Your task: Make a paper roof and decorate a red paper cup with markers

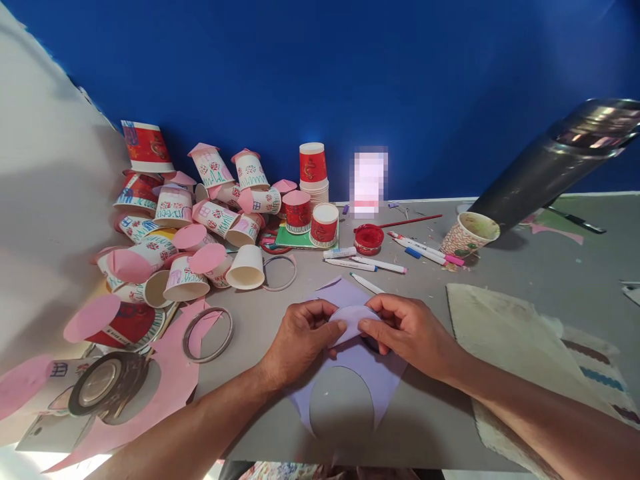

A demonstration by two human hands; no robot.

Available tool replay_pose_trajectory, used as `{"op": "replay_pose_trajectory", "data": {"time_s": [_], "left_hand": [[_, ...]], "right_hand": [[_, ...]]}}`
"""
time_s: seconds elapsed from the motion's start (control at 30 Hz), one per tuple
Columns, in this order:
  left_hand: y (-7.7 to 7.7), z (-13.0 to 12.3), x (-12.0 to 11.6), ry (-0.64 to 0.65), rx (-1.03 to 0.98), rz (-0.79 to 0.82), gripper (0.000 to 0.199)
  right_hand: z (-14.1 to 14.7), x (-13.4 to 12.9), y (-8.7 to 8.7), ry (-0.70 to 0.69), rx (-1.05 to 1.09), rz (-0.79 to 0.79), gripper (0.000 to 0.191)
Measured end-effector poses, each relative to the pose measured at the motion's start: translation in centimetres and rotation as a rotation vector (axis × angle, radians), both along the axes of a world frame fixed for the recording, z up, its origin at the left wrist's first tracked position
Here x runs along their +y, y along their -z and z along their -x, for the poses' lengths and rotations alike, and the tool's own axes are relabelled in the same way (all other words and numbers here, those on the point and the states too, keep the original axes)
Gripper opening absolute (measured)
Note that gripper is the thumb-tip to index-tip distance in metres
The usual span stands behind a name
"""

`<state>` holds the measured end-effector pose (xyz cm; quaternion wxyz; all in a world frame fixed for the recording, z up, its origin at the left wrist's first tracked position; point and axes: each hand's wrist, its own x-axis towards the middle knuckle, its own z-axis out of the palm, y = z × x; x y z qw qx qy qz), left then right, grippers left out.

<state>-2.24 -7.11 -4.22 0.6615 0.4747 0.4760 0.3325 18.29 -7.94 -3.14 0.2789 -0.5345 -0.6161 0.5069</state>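
The piece [353, 321] of purple paper sits between the two hands, above the purple scrap [390, 373]. The left hand [307, 333] has thumb and forefinger pinched on its left end; the right hand [410, 327] pinches the right end the same way. The fingers of both hands look clamped on the paper, though those tucked behind it are hidden.

An uneven pull is the likeliest trouble: if one pinch slips or tugs harder, the piece could crease off line or tear at its rim. Pressing too hard with the thumbs could also leave unwanted dents. The scrap, with its round gap nearer the body than the fingers, could catch on hidden fingertips and drag along. Beyond the fingers, a forward sweep might roll the green pen [367, 283] or, farther off, tip the red pot [369, 239]. Left of the left fingers, the ring [207, 335] lies near enough to the forearm to be nudged.

The piece's long axis runs from the left fingers to the right ones, across the body. Its rounded edge points away from the person, towards the pens; the straighter edge faces the body. Whether it is folded double, I cannot tell.
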Motion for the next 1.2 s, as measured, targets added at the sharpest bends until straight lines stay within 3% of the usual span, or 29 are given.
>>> {"op": "replay_pose_trajectory", "data": {"time_s": [0.6, 1.2], "left_hand": [[1.1, 0.2, -0.1, -0.005, -0.075, 0.051, 0.029], [0.3, 0.0, -0.1, -0.018, -0.023, 0.055, 0.029]], "right_hand": [[-0.1, 0.1, -0.2, 0.028, 0.026, 0.033, 0.024], [-0.4, 0.2, -0.3, -0.003, -0.001, 0.052, 0.030]]}}
